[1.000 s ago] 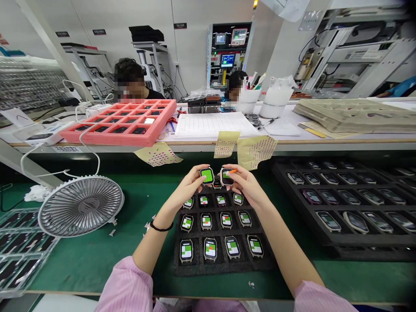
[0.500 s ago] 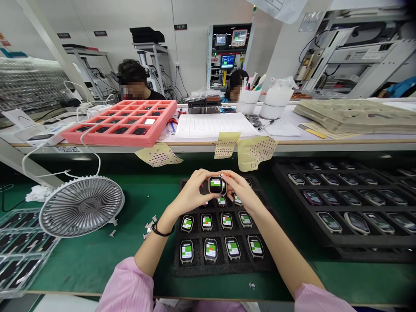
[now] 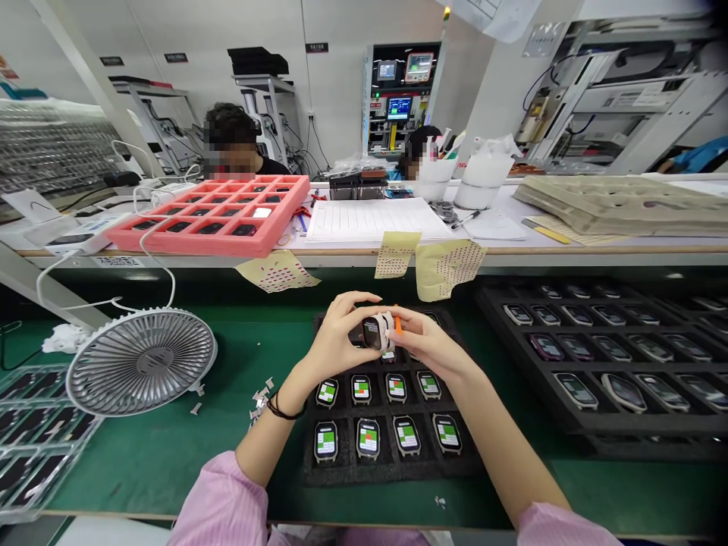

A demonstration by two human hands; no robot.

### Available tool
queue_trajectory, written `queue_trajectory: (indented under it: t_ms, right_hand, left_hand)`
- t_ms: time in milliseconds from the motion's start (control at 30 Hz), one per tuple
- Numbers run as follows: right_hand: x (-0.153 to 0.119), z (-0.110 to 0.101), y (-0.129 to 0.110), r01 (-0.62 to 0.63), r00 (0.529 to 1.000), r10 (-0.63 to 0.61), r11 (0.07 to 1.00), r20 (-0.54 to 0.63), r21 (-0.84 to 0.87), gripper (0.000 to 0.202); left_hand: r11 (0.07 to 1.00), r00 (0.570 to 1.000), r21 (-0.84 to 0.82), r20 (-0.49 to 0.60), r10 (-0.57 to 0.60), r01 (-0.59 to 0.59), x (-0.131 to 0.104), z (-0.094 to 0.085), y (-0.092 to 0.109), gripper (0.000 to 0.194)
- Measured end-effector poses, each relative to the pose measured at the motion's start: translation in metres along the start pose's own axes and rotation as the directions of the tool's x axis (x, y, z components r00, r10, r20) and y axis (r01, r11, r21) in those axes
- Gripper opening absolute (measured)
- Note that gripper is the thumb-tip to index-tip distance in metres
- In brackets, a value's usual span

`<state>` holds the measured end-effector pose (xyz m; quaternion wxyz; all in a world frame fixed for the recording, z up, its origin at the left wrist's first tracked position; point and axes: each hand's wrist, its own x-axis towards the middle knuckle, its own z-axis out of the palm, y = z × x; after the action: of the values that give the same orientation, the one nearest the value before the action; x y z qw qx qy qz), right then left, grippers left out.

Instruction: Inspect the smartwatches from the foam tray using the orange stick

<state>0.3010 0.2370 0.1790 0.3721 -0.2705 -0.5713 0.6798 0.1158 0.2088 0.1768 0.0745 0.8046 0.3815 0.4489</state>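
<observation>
Above the far part of a black foam tray (image 3: 392, 474), my left hand (image 3: 341, 334) grips a watch body (image 3: 372, 334) between thumb and fingers, its dark face turned partly left. My right hand (image 3: 424, 337) is closed on the watch's right side, where a second pale case and a small orange piece (image 3: 397, 323) show between the fingers. How the two cases meet is too small to tell. Below the hands, several watches with lit green and white screens, such as one watch (image 3: 368, 438), lie in the tray's compartments.
A round grey fan (image 3: 142, 362) stands at left, near small metal-like bits (image 3: 262, 398) and a clear tray. More black trays (image 3: 569, 432) of watches lie at right. Over the bench, a shelf holds a pink foam tray (image 3: 267, 243) and papers (image 3: 369, 220). Two people sit beyond.
The held watch has turned, so its lit screen now looks dark and its pale side shows. The fingers of my left hand have lifted and spread somewhat; more of the orange piece is visible.
</observation>
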Motion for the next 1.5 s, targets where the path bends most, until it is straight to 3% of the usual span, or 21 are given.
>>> queue_trajectory:
  t_ms: [100, 267, 500, 733, 833, 900, 967, 1033, 1100, 1233, 1500]
  right_hand:
    - [-0.003, 0.0, -0.003, -0.027, 0.998, 0.025, 0.999, 0.055, 0.035, 0.043]
    - [-0.009, -0.003, -0.003, -0.012, 0.999, 0.013, 1.0, 0.034, -0.022, 0.046]
    - [-0.012, 0.006, -0.002, -0.003, 0.999, 0.002, 1.0, 0.035, 0.007, 0.051]
    - [-0.013, 0.009, 0.002, 0.006, 0.997, -0.009, 0.999, 0.072, 0.044, 0.05]
    - [-0.012, 0.006, -0.001, 0.051, 0.997, -0.052, 0.999, 0.051, 0.016, 0.05]
    - [-0.012, 0.004, -0.006, 0.15, 0.989, -0.15, 0.989, -0.022, 0.002, 0.05]
    - [-0.017, 0.001, -0.011, 0.315, 0.923, -0.324, 0.946, -0.207, -0.077, 0.038]
    - [-0.027, 0.0, -0.014, 0.465, 0.773, -0.516, 0.857, -0.368, -0.222, 0.022]
    - [-0.039, 0.001, -0.015, 0.563, 0.672, -0.64, 0.768, -0.373, -0.305, 0.033]
    - [-0.055, 0.009, -0.014, 0.694, 0.601, -0.778, 0.622, -0.185, -0.364, 0.045]
    - [-0.05, 0.007, -0.008, 0.733, 0.513, -0.85, 0.504, -0.115, -0.456, 0.04]
  left_hand:
    - [0.998, 0.999, -0.038, -0.006, 0.05, -0.05, 0.0, 0.0, 0.002, 0.047]
    - [0.986, 0.992, -0.102, -0.014, 0.129, -0.13, -0.001, 0.002, 0.005, 0.046]
    - [0.985, 0.994, -0.134, -0.003, 0.108, -0.107, -0.001, 0.003, 0.005, 0.044]
    - [0.968, 0.977, -0.133, -0.063, 0.205, -0.212, -0.001, 0.007, 0.008, 0.044]
    - [0.974, 0.982, -0.132, -0.07, 0.177, -0.185, -0.001, 0.005, 0.008, 0.045]
    - [0.979, 0.985, -0.124, -0.084, 0.152, -0.161, -0.002, 0.001, 0.008, 0.047]
    - [0.981, 0.988, -0.136, -0.091, 0.124, -0.136, -0.002, -0.003, 0.008, 0.047]
    - [0.977, 0.993, -0.186, -0.079, 0.093, -0.106, -0.003, -0.005, 0.009, 0.048]
    - [0.968, 0.998, -0.245, -0.045, 0.047, -0.056, -0.004, -0.005, 0.01, 0.05]
    - [0.961, 1.0, -0.275, -0.024, -0.018, 0.011, -0.006, -0.003, 0.015, 0.05]
    - [0.975, 0.998, -0.222, -0.058, 0.009, -0.022, -0.007, -0.002, 0.018, 0.05]
